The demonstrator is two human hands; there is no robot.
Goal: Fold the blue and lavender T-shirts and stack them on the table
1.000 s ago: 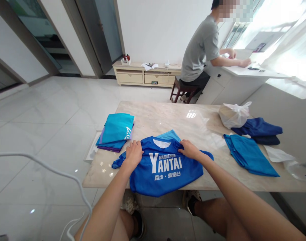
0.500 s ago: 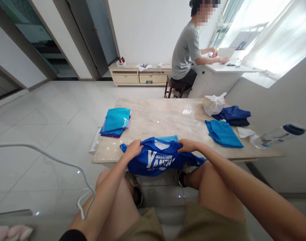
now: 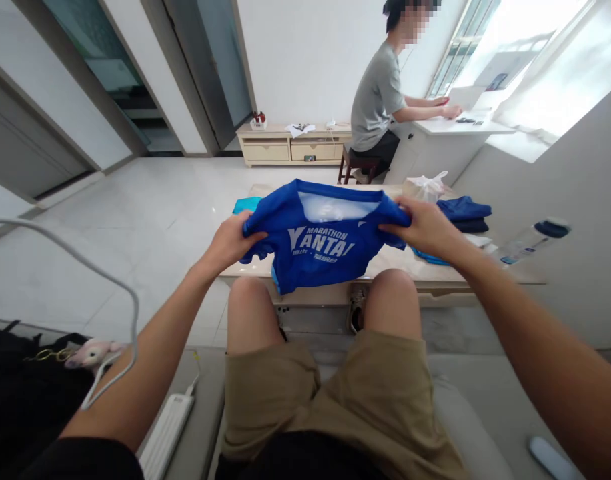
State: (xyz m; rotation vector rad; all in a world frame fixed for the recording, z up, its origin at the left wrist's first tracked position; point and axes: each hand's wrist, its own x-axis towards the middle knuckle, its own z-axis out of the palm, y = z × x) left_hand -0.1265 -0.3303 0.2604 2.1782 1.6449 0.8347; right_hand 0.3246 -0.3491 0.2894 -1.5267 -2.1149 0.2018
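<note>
A blue T-shirt with white "Marathon Yantai" lettering hangs stretched between my hands, above my knees and the table's near edge. My left hand pinches it at the sleeve and shoulder on the left. On the other side, my right hand grips the opposite shoulder, thumb below the cloth. The neckline faces up, and its pale inside shows. Behind the shirt, a turquoise folded cloth is partly hidden at the table's left. Past my right hand lie dark blue folded clothes.
The marble-topped table also bears a white plastic bag and a clear water bottle at the right. A white cable loops by my left arm, near a power strip. A person sits at a white desk.
Both hands have lifted the blue T-shirt from the table's edge and spread it wider. My view has shifted, showing more of my lap and the seat.
</note>
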